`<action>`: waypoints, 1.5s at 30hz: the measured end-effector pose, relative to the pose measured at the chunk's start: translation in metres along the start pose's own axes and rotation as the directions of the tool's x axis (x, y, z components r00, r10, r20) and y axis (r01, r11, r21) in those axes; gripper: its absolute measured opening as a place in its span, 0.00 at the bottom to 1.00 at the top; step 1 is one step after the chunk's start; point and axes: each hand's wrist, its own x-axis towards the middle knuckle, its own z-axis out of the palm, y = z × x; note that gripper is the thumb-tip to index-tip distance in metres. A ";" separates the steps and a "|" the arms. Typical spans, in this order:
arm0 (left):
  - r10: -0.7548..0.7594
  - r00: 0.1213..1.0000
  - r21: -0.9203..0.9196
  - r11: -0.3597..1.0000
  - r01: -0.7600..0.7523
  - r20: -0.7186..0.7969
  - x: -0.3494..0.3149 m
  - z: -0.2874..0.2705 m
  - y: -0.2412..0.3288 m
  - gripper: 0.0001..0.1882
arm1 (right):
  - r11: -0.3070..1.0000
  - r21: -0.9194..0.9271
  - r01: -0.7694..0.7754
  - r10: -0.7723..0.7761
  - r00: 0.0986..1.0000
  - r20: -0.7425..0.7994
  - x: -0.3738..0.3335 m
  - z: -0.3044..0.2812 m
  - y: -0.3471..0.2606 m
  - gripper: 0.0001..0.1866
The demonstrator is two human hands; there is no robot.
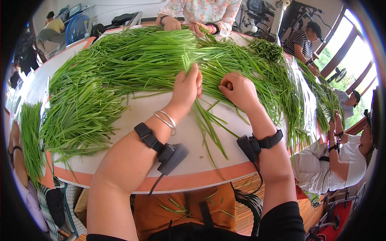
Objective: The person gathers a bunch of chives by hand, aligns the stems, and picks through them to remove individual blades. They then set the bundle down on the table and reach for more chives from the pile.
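Left hand (187,85) closed round green stalk bunch (206,119), trailing below fingers; right hand (240,91) curled, cannot tell if holding anything; stalk pile (140,56) beyond fingertips

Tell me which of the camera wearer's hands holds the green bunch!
The left hand, with silver bangles; the right hand is curled, apart from the green bunch.

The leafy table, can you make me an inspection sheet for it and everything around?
Surface: white table, orange rim, far side mostly leaf-covered.
Job's things: leaf bunch in the left hand; leaf heap beyond.
Clutter: leaf scraps on the brown trousers.
Hands: left closed around the bunch; right hand curled, contents unclear.
Cables: a black cable at each wrist device.
Surroundings: person in a flowered top opposite; others at right.
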 end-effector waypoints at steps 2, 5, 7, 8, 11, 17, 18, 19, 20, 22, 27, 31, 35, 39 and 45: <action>-0.018 0.997 0.016 1.000 0.019 -0.071 0.000 0.000 0.000 0.19 | 0.997 0.074 0.011 -0.004 0.996 -0.093 0.001 -0.001 0.001 0.07; -0.063 0.997 0.033 0.997 0.065 -0.045 0.001 -0.001 0.001 0.17 | 0.973 0.230 0.029 0.020 0.978 -0.207 0.003 -0.003 0.001 0.07; -0.011 0.999 0.121 0.992 0.015 -0.034 0.001 0.001 0.001 0.16 | 0.949 0.313 0.028 0.046 0.973 -0.226 0.004 -0.001 0.002 0.07; 0.042 0.999 0.209 0.977 -0.037 -0.018 0.001 0.002 0.001 0.16 | 0.875 0.482 0.055 0.036 0.983 -0.178 0.005 0.004 0.003 0.06; 0.185 0.968 0.336 0.912 -0.234 0.170 0.003 0.002 -0.004 0.16 | 0.735 0.675 0.061 -0.007 0.997 -0.083 0.005 0.011 0.000 0.06; 0.163 0.984 0.231 0.963 -0.142 -0.074 0.005 0.003 -0.007 0.17 | 0.857 0.513 0.032 0.027 0.994 -0.108 0.004 0.004 -0.002 0.09; 0.165 0.986 0.158 0.975 -0.158 -0.036 0.005 0.002 -0.006 0.17 | 0.949 0.312 0.046 0.006 0.986 -0.164 0.004 0.002 -0.001 0.10; 0.167 0.985 0.158 0.974 -0.159 -0.035 0.004 0.001 -0.006 0.17 | 0.949 0.312 0.047 0.005 0.986 -0.165 0.003 0.003 0.002 0.10; 0.094 0.995 0.077 0.993 -0.092 -0.016 0.002 0.002 -0.005 0.18 | 0.979 0.195 0.053 -0.030 0.993 -0.118 0.000 0.005 0.005 0.11; 0.021 1.000 -0.003 1.000 -0.021 0.011 0.000 0.002 -0.001 0.18 | 0.997 0.053 0.049 -0.046 0.997 -0.056 0.000 0.004 0.008 0.12; -0.066 0.996 0.103 0.992 0.071 -0.054 0.001 0.002 -0.002 0.17 | 0.989 0.146 -0.020 0.052 0.974 -0.220 0.004 -0.002 0.004 0.07; -0.035 0.999 0.230 0.972 0.040 -0.025 0.003 -0.001 -0.004 0.15 | 0.956 0.292 -0.020 0.093 0.967 -0.238 0.004 -0.001 0.004 0.09; 0.152 0.986 0.276 0.947 -0.165 0.068 0.003 0.001 -0.002 0.14 | 0.944 0.322 0.067 -0.052 0.997 -0.055 0.000 0.000 -0.002 0.10; 0.146 0.989 0.166 0.975 -0.145 0.005 0.006 -0.002 -0.008 0.13 | 0.938 0.344 -0.045 0.016 0.996 0.086 0.000 -0.006 -0.009 0.10; -0.053 0.998 -0.303 0.952 0.037 -0.043 0.005 0.002 -0.004 0.13 | 0.976 0.215 -0.023 0.038 0.997 -0.065 0.000 -0.001 0.002 0.09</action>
